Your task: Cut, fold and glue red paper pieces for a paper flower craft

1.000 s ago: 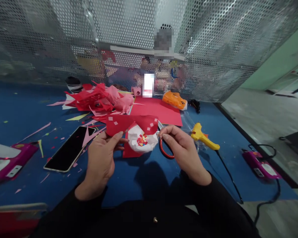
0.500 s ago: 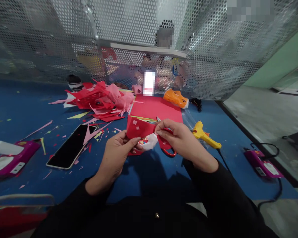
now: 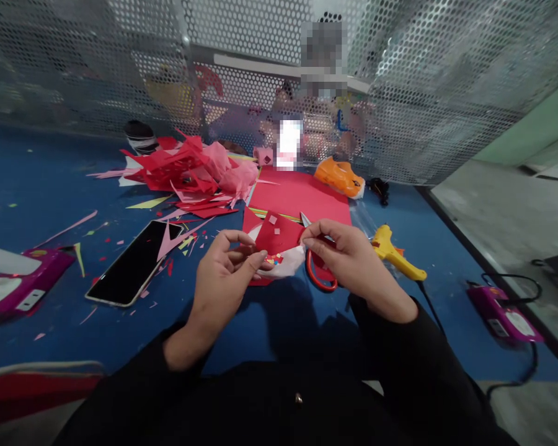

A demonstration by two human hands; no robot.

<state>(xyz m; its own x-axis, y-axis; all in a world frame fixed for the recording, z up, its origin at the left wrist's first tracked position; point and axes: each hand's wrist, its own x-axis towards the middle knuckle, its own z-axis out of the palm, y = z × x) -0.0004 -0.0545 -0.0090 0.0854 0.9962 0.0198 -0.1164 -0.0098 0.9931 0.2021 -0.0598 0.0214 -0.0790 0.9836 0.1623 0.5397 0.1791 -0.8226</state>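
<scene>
1. Left hand (image 3: 223, 272) pinching the near left edge of a folded red paper (image 3: 281, 234), thumb and fingers pressed together on it; held just above the blue surface (image 3: 51, 186), probably to keep the fold steady.
2. Right hand (image 3: 353, 263) pinching the same paper at its 3 o'clock edge, fingers pressed together on the corner, seemingly to hold the piece taut between both hands.
3. Under the red paper, a white crumpled sheet (image 3: 286, 265) with tiny coloured bits showing at its middle, apparently covered over by the red piece; touching or not cannot be told.
4. Red-handled scissors (image 3: 320, 279) lying on the surface right under the right hand, blade tip pointing to 12 o'clock; kept within easy reach, by the look of it.
5. Yellow glue gun (image 3: 393, 254) at 3 o'clock of the right hand, cord trailing toward the surface edge, set apart from the paper.
6. Phone (image 3: 134, 261) flat and dark at 9 o'clock of the left hand, amid small offcuts.
7. Heap of red and pink scraps (image 3: 190, 173) at 11 o'clock, pushed well away from the hands; a flat red sheet (image 3: 302, 195) at 12 o'clock.
</scene>
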